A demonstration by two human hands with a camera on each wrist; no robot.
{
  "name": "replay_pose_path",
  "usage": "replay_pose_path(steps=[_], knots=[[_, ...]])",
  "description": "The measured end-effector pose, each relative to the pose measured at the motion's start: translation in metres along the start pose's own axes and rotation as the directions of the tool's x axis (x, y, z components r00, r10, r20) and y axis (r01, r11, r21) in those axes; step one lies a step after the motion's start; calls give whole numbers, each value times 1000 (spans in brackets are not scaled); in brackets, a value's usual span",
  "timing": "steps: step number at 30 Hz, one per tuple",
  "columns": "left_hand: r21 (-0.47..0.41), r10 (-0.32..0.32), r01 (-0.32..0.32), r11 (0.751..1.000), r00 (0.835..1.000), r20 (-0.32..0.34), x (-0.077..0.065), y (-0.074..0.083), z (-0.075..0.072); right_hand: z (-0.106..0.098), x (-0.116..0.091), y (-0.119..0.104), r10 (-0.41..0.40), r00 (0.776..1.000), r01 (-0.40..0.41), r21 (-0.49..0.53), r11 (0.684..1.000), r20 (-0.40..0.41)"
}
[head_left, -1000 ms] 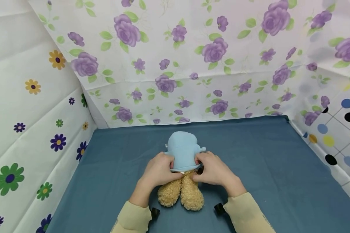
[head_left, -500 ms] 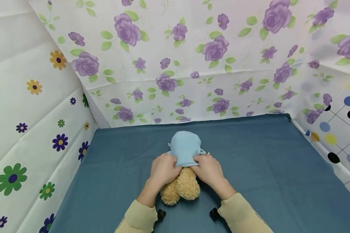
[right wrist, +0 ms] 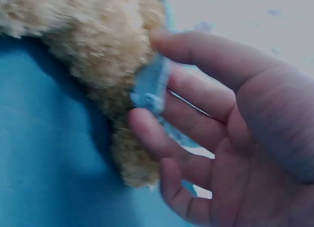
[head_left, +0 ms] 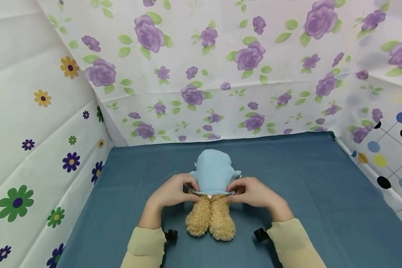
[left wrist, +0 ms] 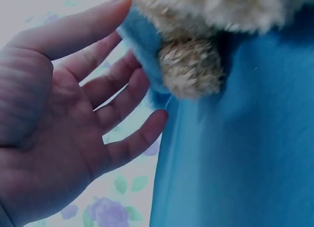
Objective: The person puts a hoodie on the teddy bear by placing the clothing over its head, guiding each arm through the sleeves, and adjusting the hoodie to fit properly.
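A plush toy with curly tan legs (head_left: 210, 217) lies on the blue cloth, feet toward me. Light blue clothing (head_left: 213, 173) covers its upper part; no face is visible. My left hand (head_left: 172, 191) touches the hem's left side, thumb at the fur; in the left wrist view its fingers spread loosely beside the blue fabric (left wrist: 147, 50). At the hem's right side is my right hand (head_left: 254, 191). The right wrist view has its thumb at the tan fur (right wrist: 103, 45) and its loosely bent fingers along the blue fabric (right wrist: 151, 82).
Blue cloth (head_left: 127, 175) covers the work surface. White sheets hang around it: purple flowers on the back sheet (head_left: 174, 74), daisies on the left sheet (head_left: 16, 111), coloured dots on the right one (head_left: 392, 149). A dark wrist-worn piece (head_left: 261, 234) sits below the right hand.
Half a second ago both hands gripped the hem close together, with the legs bunched. Now they have loosened and moved apart, and the legs lie straighter below the hem.
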State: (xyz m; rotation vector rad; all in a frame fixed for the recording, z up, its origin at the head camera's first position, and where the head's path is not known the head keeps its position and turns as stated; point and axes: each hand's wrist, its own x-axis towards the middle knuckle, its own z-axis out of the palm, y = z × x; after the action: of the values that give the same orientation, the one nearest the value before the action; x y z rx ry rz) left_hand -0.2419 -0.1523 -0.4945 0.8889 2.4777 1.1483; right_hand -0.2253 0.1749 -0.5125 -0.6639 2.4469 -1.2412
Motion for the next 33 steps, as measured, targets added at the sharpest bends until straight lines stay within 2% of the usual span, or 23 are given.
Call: replay_pose_path(steps=[3, 7, 10, 14, 18, 24, 27, 33], knots=[[1, 30, -30, 1000, 1000, -5, -1, 0, -2, -3, -2, -5, 14, 1000, -14, -40, 999, -10], [37, 51, -50, 998, 999, -7, 0, 4, 1, 2, 0, -13, 26, 995, -37, -124, 992, -92], [105, 82, -79, 991, 997, -18, 3, 7, 6, 9, 2, -17, 42, 988, -66, -163, 984, -145], [235, 147, -129, 963, 987, -59, 9, 12, 13, 14, 2, -23, 28, 986, -62, -204, 977, -162], [313, 208, -168, 935, 973, -98, 11, 18, 19, 19, 0, -28, -8, 983, -41, -261, 964, -185], [416, 228, -163, 895, 967, -111, 14, 24, 27, 29, 3, -37, 47, 976, -103, -262, 960, -212], [438, 222, -151, 886, 968, -115, 15, 26, 29, 37, 5, -40, 42, 965, -130, -330, 935, -259], [344, 228, -190, 920, 971, -72, 15, 23, 26, 53, 9, -42, 22, 926, -214, -478, 852, -376]])
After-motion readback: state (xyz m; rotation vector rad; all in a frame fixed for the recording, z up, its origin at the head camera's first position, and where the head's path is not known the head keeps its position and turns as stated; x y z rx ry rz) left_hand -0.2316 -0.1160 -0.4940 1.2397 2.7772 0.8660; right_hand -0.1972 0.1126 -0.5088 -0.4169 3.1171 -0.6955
